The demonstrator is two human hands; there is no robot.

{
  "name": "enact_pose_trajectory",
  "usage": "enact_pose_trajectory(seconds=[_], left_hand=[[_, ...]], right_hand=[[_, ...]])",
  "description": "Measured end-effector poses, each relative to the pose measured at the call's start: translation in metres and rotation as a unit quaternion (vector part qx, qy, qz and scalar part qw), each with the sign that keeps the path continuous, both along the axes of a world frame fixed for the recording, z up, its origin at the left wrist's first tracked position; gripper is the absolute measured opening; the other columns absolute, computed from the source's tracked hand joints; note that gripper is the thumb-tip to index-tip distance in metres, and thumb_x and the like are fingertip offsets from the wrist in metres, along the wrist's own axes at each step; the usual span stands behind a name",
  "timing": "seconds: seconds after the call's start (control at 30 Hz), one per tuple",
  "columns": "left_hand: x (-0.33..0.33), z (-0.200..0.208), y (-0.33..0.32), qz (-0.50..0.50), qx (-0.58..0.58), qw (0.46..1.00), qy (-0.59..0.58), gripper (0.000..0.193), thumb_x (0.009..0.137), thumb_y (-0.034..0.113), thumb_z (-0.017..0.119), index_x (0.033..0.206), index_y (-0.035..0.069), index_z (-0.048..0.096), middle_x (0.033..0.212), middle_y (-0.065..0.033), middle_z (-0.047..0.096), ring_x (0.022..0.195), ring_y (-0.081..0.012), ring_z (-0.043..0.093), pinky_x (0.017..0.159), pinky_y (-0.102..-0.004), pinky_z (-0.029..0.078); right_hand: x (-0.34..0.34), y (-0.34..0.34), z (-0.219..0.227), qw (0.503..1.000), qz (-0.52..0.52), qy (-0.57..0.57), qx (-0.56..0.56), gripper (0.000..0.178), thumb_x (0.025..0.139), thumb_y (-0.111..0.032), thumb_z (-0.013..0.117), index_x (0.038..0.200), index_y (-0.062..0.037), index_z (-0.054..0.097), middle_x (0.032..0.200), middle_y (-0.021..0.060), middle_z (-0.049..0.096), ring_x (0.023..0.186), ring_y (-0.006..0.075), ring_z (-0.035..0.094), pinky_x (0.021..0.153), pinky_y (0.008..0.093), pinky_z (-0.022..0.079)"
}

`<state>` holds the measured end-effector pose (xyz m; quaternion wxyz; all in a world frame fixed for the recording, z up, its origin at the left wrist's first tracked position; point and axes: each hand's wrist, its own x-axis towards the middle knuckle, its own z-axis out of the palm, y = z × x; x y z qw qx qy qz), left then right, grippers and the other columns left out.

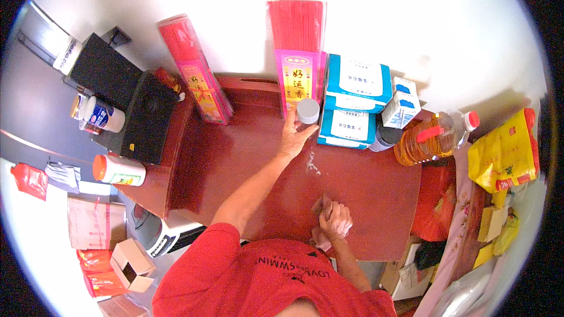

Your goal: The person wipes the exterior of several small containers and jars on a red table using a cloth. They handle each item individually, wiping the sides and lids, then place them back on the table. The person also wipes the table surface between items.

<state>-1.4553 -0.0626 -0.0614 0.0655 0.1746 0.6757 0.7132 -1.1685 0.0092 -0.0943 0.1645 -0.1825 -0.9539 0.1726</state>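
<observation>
While goods line its wall side, the red wooden table (376,211) bears a streak of white marks near its middle.

Yellow bag (505,152), printed, one, at the right; contents hidden.

Packs of thin red sticks (296,26), two, tall, in clear wrap with pink and yellow fronts; one at the back centre, one tilted farther left.

Open carton (134,264), brown cardboard, one, lower left; interior dark, contents cannot be told.

Plastic bottle (420,141), clear, red-capped, one, right end of the table; holds amber liquid.

Blue and white packs (352,85), two, stacked; contents wrapped from sight.

Jar with an orange lid (120,170), white and green, one, at the left; closed, contents unseen.

White jar (106,114), blue-labelled, one, beyond the last.

Small white and blue box (401,103), one, just beside the stacked packs.

Crumpled cloth (321,239), one, bunched under the right hand (336,221), whose fingers are curled tightly around it.

Grey-topped container (308,111), round, one, between the centre stick pack and the stacked packs; the left hand (296,138) grips it, thumb and fingers parted by its width. Contents covered by the top.
</observation>
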Motion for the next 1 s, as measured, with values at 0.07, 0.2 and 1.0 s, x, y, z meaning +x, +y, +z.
enact_pose_trajectory(seconds=[0.07,0.2,1.0], left_hand=[[0.003,0.001,-0.001,0.020,-0.015,1.000,0.011,0.081,0.069,0.007,0.080,0.138,0.010,0.036,0.129,-0.0078,0.051,0.117,-0.0188,0.049,0.096,-0.0366,0.040],[0.009,-0.005,0.003,0.052,0.012,0.998,0.033,0.087,0.064,0.006,0.082,0.138,0.011,0.036,0.133,-0.0111,0.046,0.118,-0.0241,0.049,0.098,-0.0383,0.041],[-0.120,0.115,-0.019,-0.102,0.027,0.994,-0.035,0.019,0.085,0.006,0.065,0.104,0.005,0.064,0.099,-0.0032,0.066,0.093,-0.0139,0.061,0.084,-0.0290,0.050]], right_hand=[[0.000,-0.001,-0.004,1.000,0.001,0.007,-0.003,0.036,0.067,-0.028,0.069,0.095,-0.0087,0.058,0.078,0.0085,0.055,0.070,0.0295,0.057,0.057,0.0413,0.049],[0.003,0.000,-0.003,1.000,0.009,0.000,-0.007,0.036,0.067,-0.026,0.067,0.096,-0.0073,0.057,0.079,0.0097,0.055,0.073,0.0307,0.058,0.059,0.0427,0.049],[0.001,-0.002,-0.003,0.999,-0.002,0.040,0.006,0.021,0.070,-0.023,0.066,0.083,-0.0087,0.058,0.071,0.0095,0.054,0.065,0.0297,0.057,0.054,0.0418,0.047]])
